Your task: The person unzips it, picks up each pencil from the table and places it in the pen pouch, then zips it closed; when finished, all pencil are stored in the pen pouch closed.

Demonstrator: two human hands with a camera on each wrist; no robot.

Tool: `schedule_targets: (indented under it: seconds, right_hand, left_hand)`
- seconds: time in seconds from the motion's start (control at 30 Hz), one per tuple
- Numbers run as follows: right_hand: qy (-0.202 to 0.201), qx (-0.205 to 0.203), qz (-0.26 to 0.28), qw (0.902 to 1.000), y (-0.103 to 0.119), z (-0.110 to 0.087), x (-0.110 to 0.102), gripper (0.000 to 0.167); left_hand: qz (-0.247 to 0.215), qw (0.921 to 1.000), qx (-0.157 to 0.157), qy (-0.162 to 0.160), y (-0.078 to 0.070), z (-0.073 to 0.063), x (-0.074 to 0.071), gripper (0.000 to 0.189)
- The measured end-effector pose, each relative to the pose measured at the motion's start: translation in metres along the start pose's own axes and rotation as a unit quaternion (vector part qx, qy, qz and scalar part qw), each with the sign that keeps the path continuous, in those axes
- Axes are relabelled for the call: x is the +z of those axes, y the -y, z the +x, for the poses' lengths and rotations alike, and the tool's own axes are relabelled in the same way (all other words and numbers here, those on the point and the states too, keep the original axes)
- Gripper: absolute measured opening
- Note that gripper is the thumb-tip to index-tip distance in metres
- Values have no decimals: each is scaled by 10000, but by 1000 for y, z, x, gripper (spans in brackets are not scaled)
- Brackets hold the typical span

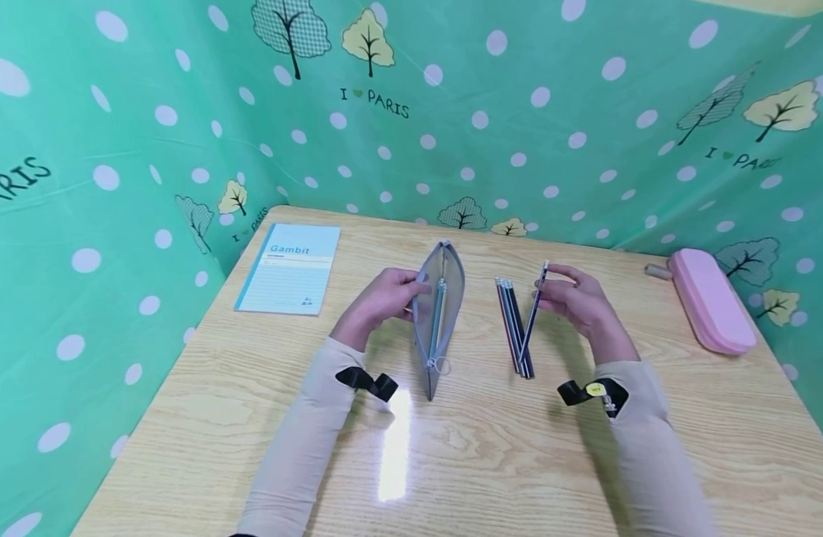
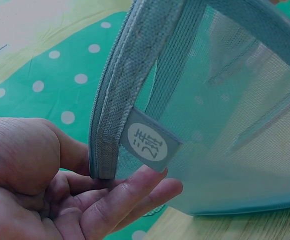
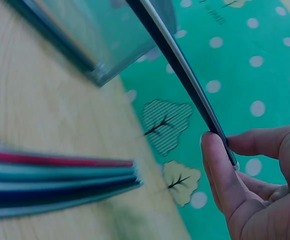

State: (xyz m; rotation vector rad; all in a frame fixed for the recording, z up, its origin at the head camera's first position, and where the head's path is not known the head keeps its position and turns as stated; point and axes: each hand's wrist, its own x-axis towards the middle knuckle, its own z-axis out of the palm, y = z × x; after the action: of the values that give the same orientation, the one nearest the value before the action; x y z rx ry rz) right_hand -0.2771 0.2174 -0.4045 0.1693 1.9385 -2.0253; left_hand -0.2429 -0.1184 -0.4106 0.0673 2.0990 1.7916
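My left hand (image 1: 387, 295) grips the side edge of a grey-blue mesh zipper pouch (image 1: 455, 298), which stands with its mouth spread. Inside it lie a few pencils (image 1: 437, 317), blue and yellowish. The left wrist view shows thumb and fingers at the zipper band, beside a small printed tag (image 2: 149, 142). My right hand (image 1: 579, 300) pinches a dark pencil (image 3: 184, 75) near its upper end between thumb and fingers. The pencil slants down, its lower end overlapping several pencils (image 1: 511, 328) lying side by side on the table, red, light blue and dark.
A notebook (image 1: 291, 270) lies at the table's back left. At the right sit a pink pencil case (image 1: 710, 298) and a small grey cylinder (image 1: 658, 271). Behind the wooden table (image 1: 478, 462) hangs a green dotted cloth (image 1: 452, 134).
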Motion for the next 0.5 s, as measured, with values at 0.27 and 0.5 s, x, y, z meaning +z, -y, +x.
schedule_targets:
  seconds: [0.27, 0.5]
  right_hand:
    - [-8, -307, 185, 9994, 9, -10, 10, 78]
    - [98, -609, 361, 9974, 15, -19, 27, 80]
  left_hand:
    - [-12, 10000, -36, -4, 1, 1, 0, 36]
    - [6, 10000, -17, 14, 0, 1, 0, 35]
